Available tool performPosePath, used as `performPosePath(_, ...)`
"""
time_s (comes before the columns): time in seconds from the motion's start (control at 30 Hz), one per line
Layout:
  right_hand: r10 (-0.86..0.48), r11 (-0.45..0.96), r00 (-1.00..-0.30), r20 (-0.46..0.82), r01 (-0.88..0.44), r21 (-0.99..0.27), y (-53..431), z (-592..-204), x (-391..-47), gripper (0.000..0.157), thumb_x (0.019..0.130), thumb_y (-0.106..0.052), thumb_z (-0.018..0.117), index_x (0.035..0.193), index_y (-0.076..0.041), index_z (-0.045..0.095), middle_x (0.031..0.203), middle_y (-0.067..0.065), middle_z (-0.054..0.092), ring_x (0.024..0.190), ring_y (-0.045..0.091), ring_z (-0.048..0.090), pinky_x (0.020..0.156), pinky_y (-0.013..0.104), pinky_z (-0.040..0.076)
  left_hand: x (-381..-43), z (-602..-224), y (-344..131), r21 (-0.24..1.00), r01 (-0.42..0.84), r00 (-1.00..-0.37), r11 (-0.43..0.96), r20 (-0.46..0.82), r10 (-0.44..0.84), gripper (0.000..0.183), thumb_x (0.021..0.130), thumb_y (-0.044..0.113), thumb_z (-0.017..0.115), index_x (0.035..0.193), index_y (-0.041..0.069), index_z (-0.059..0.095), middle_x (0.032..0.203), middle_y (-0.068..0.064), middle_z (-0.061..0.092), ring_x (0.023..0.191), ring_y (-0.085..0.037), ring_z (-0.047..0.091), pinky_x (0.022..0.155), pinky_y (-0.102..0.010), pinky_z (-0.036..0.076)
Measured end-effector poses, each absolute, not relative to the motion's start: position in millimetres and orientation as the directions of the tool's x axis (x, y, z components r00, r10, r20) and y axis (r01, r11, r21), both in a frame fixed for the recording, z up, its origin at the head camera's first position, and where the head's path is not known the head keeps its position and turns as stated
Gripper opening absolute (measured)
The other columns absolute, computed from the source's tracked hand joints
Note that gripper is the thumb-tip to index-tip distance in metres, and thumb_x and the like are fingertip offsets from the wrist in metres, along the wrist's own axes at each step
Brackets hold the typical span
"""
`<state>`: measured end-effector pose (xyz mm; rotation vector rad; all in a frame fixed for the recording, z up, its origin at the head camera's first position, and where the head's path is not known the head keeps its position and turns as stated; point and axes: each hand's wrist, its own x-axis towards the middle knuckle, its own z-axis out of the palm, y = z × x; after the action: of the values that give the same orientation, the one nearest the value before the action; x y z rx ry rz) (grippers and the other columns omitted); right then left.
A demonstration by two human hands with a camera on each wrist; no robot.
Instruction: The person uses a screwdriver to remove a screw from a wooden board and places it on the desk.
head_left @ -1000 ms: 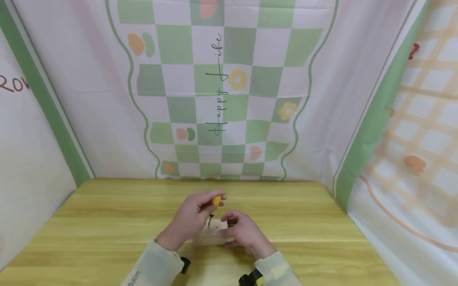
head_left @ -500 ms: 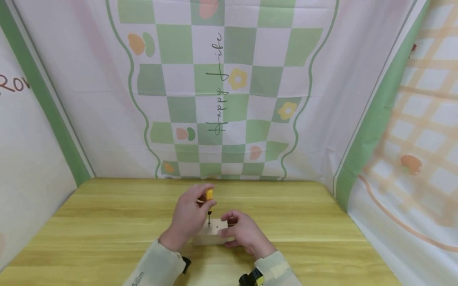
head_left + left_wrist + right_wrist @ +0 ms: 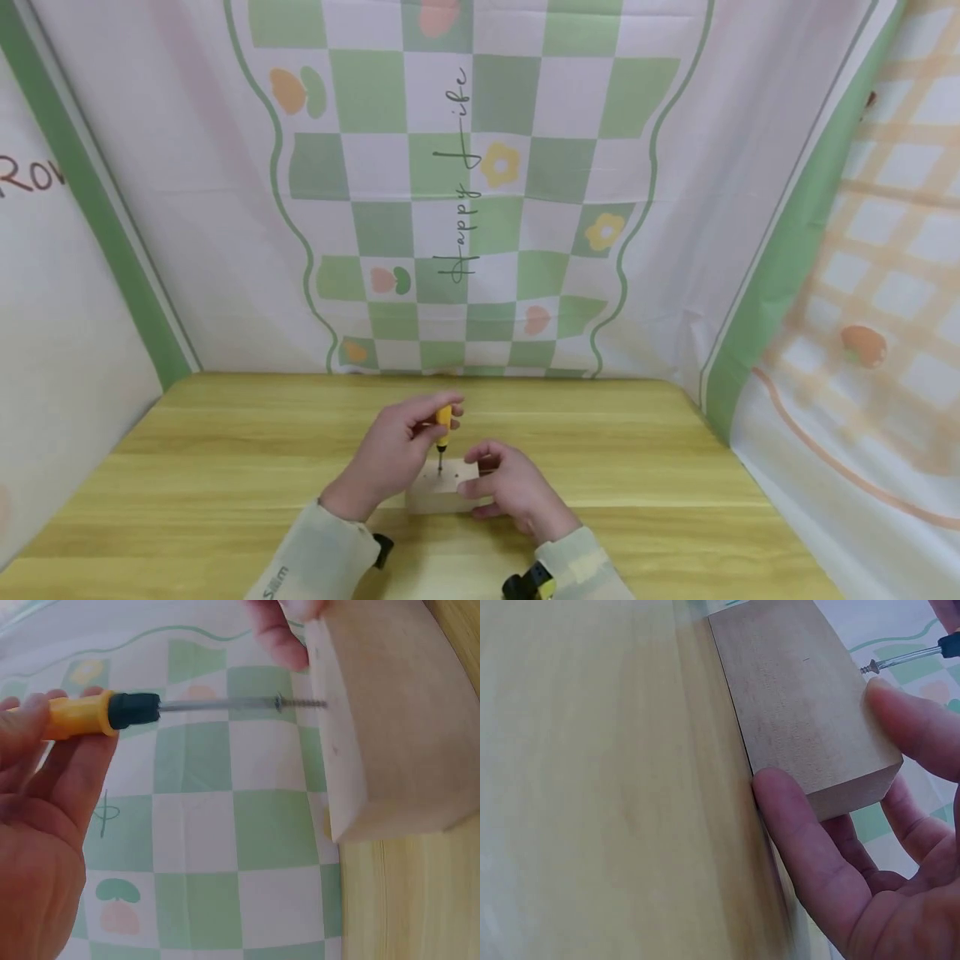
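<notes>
My left hand (image 3: 382, 454) holds a screwdriver by its yellow handle (image 3: 79, 716), thumb and fingers around it. The screwdriver stands nearly upright, its shaft (image 3: 217, 704) meeting the head of a screw (image 3: 304, 703). That screw sticks well out of the top face of a pale wooden block (image 3: 442, 502), only its point at the wood. On either side of it, a small dark spot marks the same face. Gripping the block's right end is my right hand (image 3: 517, 492), with a finger (image 3: 795, 825) low on the near side and the thumb by the top edge.
The block rests on a wood-grain table (image 3: 637, 467). Behind the table hangs a green-and-white checked cloth (image 3: 495, 225), with more printed cloth at both sides. A black strapped device (image 3: 527, 582) sits at the right wrist.
The screwdriver was tilted one second ago, then came upright as my left hand swung left and up. Now that hand is slightly lower. My right hand and the block have stayed put.
</notes>
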<state>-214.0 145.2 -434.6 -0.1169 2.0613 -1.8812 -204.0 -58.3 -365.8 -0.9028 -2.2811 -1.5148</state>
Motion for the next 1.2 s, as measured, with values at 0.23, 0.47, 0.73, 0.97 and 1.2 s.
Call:
performPosePath(0.23, -0.290, 0.120, -0.935, -0.206, 0.178, -0.977, 146, -434, -215, 0.041, 0.080, 0.001, 0.081, 0.116, -0.002, 0.060, 0.120, 0.018, 0.055, 0.092, 0.030, 0.062, 0.068, 0.048, 0.059, -202, -366, -51, 0.673, 0.619, -0.777, 0.405, 0.598, 0.194, 0.039, 0.086, 0.002, 0.077, 0.121, 0.017, 0.072, 0.097, 0.004, 0.069, 0.080, -0.007, 0.065, 0.069, -0.026, 0.057)
performPosePath(0.47, -0.288, 0.118, -0.936, -0.204, 0.176, -0.977, 146, -433, -214, 0.042, 0.079, 0.001, 0.081, 0.115, -0.001, 0.061, 0.122, 0.019, 0.054, 0.094, 0.031, 0.061, 0.068, 0.048, 0.059, -201, -370, -46, 0.593, 0.639, -0.738, 0.489, 0.652, 0.173, 0.040, 0.086, 0.004, 0.078, 0.124, 0.012, 0.069, 0.090, 0.004, 0.057, 0.079, -0.011, 0.059, 0.068, -0.025, 0.056)
performPosePath(0.73, -0.294, 0.114, -0.934, -0.204, 0.178, -0.977, 146, -433, -214, 0.041, 0.079, 0.001, 0.080, 0.115, -0.001, 0.060, 0.124, 0.019, 0.053, 0.093, 0.031, 0.062, 0.069, 0.048, 0.059, -198, -366, -50, 0.718, 0.628, -0.776, 0.301, 0.547, 0.313, 0.047, 0.092, -0.006, 0.067, 0.135, 0.013, 0.064, 0.118, 0.000, 0.067, 0.104, -0.013, 0.064, 0.084, -0.028, 0.055)
performPosePath(0.97, -0.299, 0.115, -0.934, -0.197, 0.170, -0.979, 146, -434, -214, 0.041, 0.080, 0.000, 0.081, 0.116, -0.001, 0.060, 0.123, 0.019, 0.054, 0.092, 0.030, 0.061, 0.068, 0.048, 0.059, -199, -369, -45, 0.599, 0.710, -0.691, 0.370, 0.693, 0.206, 0.045, 0.083, -0.005, 0.077, 0.124, 0.011, 0.071, 0.087, 0.002, 0.060, 0.075, -0.009, 0.059, 0.066, -0.025, 0.056)
performPosePath(1.2, -0.296, 0.115, -0.934, -0.202, 0.175, -0.978, 146, -433, -214, 0.040, 0.080, 0.000, 0.081, 0.114, -0.002, 0.060, 0.122, 0.017, 0.055, 0.093, 0.030, 0.061, 0.068, 0.049, 0.059, -201, -370, -44, 0.550, 0.734, -0.660, 0.399, 0.717, 0.226, 0.041, 0.087, -0.007, 0.073, 0.124, 0.011, 0.071, 0.089, 0.005, 0.056, 0.078, -0.008, 0.056, 0.068, -0.025, 0.056)
